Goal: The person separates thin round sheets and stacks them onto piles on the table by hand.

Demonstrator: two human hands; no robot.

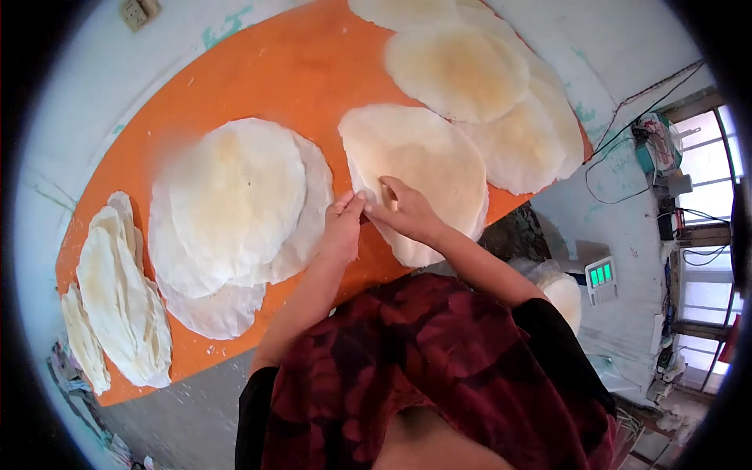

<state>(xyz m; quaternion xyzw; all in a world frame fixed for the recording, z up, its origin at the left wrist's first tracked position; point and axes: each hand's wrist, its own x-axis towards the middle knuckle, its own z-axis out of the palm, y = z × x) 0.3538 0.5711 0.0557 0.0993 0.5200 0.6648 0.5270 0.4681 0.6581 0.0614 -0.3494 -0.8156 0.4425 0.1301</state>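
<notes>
In front of me a stack of thin round flatbreads point(431, 149) lies on the orange table point(227, 86). Both my hands meet at its left edge. My left hand point(343, 222) is closed, its thumb and fingers pinched at the rim of a flatbread. Beside it, my right hand point(407, 211) pinches the same edge between thumb and a finger, while its index finger curls over the top sheet. How many sheets are between the fingers I cannot tell. To the left, close to my left hand, sits another flatbread pile point(239, 204) with uneven, overlapping layers.
Folded flatbreads point(121, 290) lie at the table's left end. More overlapping rounds point(458, 70) cover the far right. A scale display point(601, 272) with green digits stands at right, near another pale round point(562, 298). Cables hang by the windows, and a wall socket point(139, 12) is at upper left.
</notes>
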